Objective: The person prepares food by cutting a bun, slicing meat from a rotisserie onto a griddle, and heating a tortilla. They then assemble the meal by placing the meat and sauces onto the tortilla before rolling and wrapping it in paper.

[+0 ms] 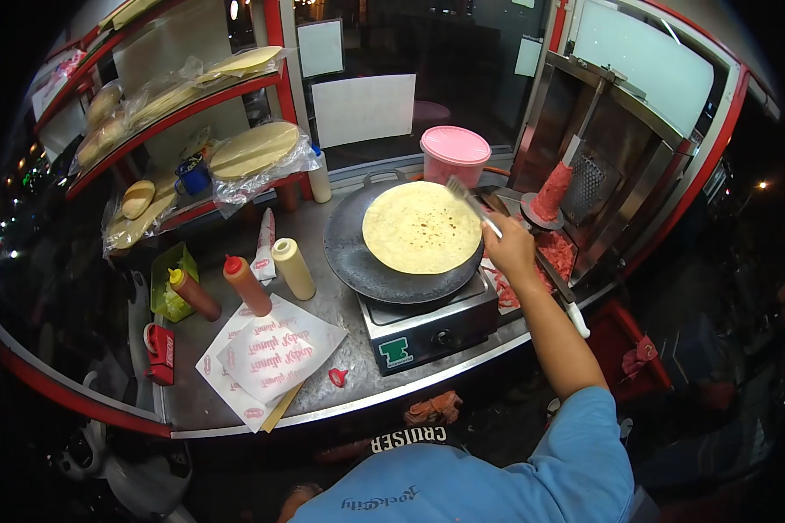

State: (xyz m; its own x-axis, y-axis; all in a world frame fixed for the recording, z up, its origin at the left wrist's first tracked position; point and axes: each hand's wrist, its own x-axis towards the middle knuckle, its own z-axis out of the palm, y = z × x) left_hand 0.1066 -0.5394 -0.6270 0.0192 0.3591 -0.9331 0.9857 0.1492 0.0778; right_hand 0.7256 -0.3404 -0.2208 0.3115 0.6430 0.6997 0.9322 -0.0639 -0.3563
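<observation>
My right hand (509,248) is closed around the handle of a brush-like tool (475,205), its pale head over the right edge of a round flatbread (410,228). Brown spots mark the bread, which lies flat on a dark round griddle (344,253). Under the griddle stands a steel gas stove (427,333). I cannot see my left hand; only a bit of bare arm shows at the bottom edge.
Meat on a vertical spit (552,192) stands right, with shredded meat (556,251) and a white-handled knife (576,318) below. A pink-lidded tub (455,146) is behind the griddle. Sauce bottles (247,286), printed papers (275,349) and a green lettuce box (159,283) lie left, below bread shelves (174,122).
</observation>
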